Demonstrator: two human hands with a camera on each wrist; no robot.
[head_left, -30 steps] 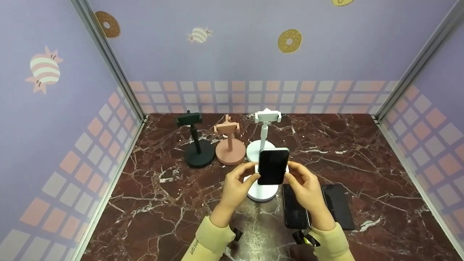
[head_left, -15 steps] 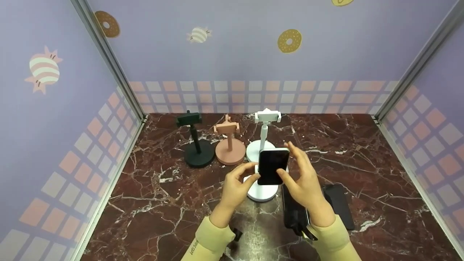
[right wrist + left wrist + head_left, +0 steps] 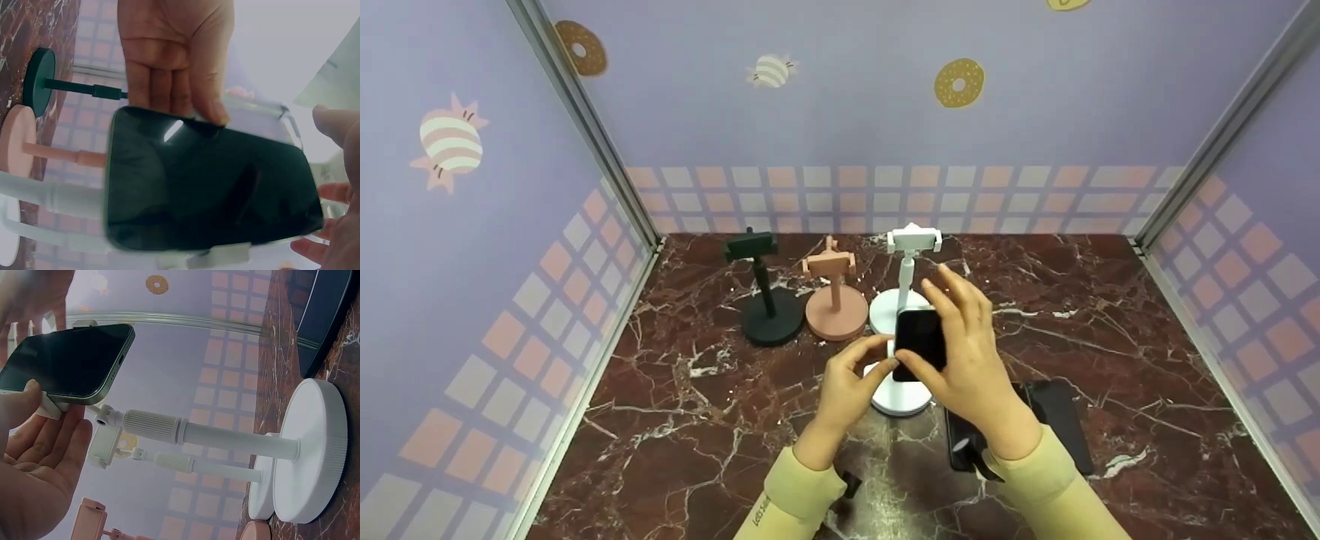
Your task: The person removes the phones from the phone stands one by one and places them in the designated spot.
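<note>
A smartphone (image 3: pixel 920 334) with a dark screen sits upright and slightly tilted in the clamp (image 3: pixel 230 256) of the nearer white phone stand (image 3: pixel 312 453). My left hand (image 3: pixel 846 386) pinches the clamp's left side at the phone's edge, thumb in front and fingers behind. My right hand (image 3: pixel 979 364) is spread around the phone's right side, its thumb in front of the screen. In the right wrist view, that thumb stands clear of the glass and several fingertips show past the phone's end; whether they touch it I cannot tell.
Behind stand a black phone stand (image 3: pixel 772 319), a pink one (image 3: pixel 838 313) and a second white one (image 3: pixel 915 241). Two dark flat phone-like things (image 3: pixel 1065 424) lie on the marble table at right, partly under my right forearm. Patterned walls enclose the table.
My right hand has let go of the clamp's right side and moved up and left over the phone, fingers spreading. The left hand, phone and stand have stayed put.
</note>
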